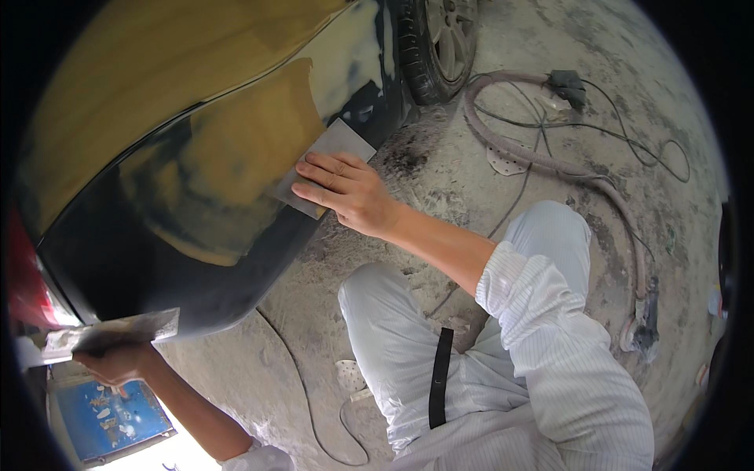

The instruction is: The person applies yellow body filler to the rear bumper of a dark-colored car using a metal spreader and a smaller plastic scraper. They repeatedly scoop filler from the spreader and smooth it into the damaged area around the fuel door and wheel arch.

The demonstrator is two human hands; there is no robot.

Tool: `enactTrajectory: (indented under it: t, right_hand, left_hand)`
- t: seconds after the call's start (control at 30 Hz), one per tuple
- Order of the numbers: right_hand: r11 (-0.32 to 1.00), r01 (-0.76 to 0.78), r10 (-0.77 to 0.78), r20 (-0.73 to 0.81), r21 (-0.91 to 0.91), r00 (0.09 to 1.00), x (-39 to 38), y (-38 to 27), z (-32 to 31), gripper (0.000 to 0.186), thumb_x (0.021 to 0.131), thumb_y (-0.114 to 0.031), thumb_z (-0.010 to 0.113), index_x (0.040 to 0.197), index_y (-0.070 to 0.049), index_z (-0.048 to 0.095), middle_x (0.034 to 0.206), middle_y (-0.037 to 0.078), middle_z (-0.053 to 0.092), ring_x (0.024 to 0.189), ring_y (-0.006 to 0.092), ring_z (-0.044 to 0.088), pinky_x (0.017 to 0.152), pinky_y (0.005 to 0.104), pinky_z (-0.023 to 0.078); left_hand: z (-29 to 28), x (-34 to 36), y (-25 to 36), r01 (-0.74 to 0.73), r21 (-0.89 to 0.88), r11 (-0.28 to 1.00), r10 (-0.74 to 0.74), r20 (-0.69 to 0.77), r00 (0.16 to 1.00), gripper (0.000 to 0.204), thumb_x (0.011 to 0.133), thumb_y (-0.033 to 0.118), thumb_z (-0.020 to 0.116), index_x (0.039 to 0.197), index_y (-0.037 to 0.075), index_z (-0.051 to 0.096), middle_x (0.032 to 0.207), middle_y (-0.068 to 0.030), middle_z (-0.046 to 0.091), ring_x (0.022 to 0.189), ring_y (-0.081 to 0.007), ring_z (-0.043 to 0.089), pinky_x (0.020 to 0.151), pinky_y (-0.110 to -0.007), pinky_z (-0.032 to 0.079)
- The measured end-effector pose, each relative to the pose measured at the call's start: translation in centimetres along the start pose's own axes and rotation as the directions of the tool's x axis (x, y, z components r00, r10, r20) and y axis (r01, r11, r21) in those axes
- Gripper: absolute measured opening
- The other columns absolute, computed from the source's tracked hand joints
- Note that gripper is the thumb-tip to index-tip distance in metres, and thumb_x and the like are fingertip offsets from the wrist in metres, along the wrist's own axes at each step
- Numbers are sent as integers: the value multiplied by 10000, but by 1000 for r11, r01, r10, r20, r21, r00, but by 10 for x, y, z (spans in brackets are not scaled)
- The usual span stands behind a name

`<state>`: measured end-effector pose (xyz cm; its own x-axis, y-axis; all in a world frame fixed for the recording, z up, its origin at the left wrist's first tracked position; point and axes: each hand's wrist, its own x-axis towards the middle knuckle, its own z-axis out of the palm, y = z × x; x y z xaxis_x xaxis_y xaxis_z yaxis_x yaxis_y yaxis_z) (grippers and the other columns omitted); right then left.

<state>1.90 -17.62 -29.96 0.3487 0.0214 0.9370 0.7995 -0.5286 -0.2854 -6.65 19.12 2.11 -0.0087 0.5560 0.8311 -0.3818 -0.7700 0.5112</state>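
Observation:
My right hand [351,191] grips a thin grey rectangular sheet [346,140], fingers laid over its face and thumb hidden. The sheet lies against or just over the side of a dark car bumper [118,275], near its lower edge. Tan and yellowish patches of filler [243,141] cover part of the bumper. At the lower left, my left hand [118,363] is closed around a smeared, light-coloured flat plate [129,330], held below the red tail light [31,275]. Whether the plate touches the bumper, I cannot tell.
A car wheel [444,47] stands at the top. On the stained floor to the right lie a thick hose [565,166] and thin dark cables [628,141]. Perforated discs [350,375] lie about. A blue paint-spattered surface [110,420] is at the lower left. My bent knees [377,314] are close by.

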Motion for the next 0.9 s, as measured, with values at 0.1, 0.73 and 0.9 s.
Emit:
enactTrajectory:
  t: [0.1,0.73,0.9]
  right_hand:
    - [1000,9,-8,65,-19,998,-15,3,-2,575,791,-18,814,1351,-146,790,1482,75,758,1444,280,667,1160,452,526]
    - [706,-546,196,617,450,762,83,-120,-178,471,973,114,726,1411,-45,786,1371,154,815,1020,350,836,874,390,666]
    - [980,-164,125,288,115,949,76,-19,-156,605,852,157,686,1378,-119,804,1361,158,798,1133,383,781,892,448,617]
  left_hand:
    - [4,-10,17,-24,176,984,18,39,999,612,1179,427,538,1115,-133,776,1181,-227,760,1015,-317,753,929,-456,664]
    - [-42,-253,130,331,82,940,-339,106,935,708,1241,534,451,1362,-123,686,1234,-194,720,1013,-238,693,829,-355,586]
    - [-42,-227,111,345,-4,939,-344,40,938,711,1228,534,490,1428,-127,658,1333,-215,693,1122,-247,687,903,-375,590]
